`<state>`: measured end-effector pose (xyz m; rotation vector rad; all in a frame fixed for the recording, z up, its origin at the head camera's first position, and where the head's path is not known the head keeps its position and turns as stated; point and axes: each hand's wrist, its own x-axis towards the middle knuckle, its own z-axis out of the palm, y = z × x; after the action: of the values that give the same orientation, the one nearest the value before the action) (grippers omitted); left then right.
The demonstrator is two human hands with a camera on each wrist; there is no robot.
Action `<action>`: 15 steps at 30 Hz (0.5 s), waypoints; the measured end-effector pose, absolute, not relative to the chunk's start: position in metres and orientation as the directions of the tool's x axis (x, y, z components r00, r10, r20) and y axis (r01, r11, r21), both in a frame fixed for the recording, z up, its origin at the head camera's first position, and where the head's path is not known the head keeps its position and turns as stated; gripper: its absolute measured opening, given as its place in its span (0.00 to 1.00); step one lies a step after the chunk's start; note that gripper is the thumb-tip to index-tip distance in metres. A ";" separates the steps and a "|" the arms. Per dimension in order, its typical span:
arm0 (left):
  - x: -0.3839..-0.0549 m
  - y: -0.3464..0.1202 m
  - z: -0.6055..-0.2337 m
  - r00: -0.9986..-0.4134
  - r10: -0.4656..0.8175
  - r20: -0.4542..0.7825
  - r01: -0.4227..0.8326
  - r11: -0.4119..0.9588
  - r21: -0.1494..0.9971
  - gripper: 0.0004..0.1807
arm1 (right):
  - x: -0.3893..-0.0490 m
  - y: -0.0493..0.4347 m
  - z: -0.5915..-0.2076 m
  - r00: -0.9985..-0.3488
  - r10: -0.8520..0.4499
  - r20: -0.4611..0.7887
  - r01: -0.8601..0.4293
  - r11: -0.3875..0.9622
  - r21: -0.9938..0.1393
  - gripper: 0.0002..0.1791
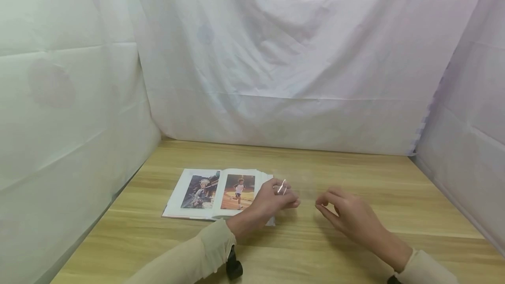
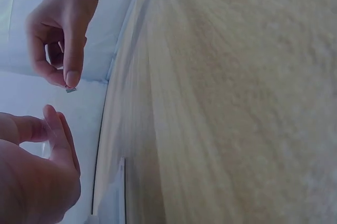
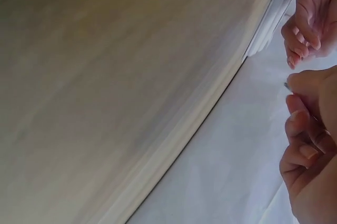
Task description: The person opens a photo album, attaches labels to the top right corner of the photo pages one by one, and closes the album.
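Observation:
My left hand (image 1: 268, 200) is over the right edge of an open photo album (image 1: 218, 198), and its thumb and fingers pinch a clear, shiny piece (image 1: 282, 186) that catches the light. Exactly what this clear piece is, I cannot tell. To the right, my right hand (image 1: 353, 214) is held above the table, thumb and index finger together. Between those fingertips the left wrist view shows a small grey piece (image 2: 71, 90), mostly covered by them. A short gap separates the two hands. The album's left page has a photo of a person in a hat, its right page one of a runner.
The wooden table (image 1: 375, 172) carries the album on its left half. White cloth (image 1: 276, 56) hangs behind the table and along both sides. A black strap (image 1: 233, 266) shows at my left sleeve.

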<state>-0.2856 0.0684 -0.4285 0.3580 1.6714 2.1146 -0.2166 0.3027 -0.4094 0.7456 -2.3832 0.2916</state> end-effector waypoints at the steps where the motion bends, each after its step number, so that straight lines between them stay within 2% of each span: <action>1: -0.287 0.069 -0.428 -0.883 0.466 -0.057 -0.164 -0.191 0.968 0.26 | -0.216 0.304 -0.409 -0.653 -0.440 0.617 -0.577 0.816 -0.028 0.10; 9: -0.300 0.063 -0.430 -0.910 0.408 -0.082 -0.153 -0.146 0.977 0.28 | -0.214 0.317 -0.404 -0.691 -0.408 0.597 -0.586 0.799 -0.133 0.11; 15: -0.298 0.055 -0.432 -0.894 0.444 -0.058 -0.043 0.045 0.998 0.23 | -0.217 0.324 -0.403 -0.713 -0.378 0.591 -0.564 0.810 -0.163 0.10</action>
<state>-0.2982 0.0548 -0.4315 0.4049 1.9775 1.9104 -0.2168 0.3243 -0.4030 0.6943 -2.4444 0.4514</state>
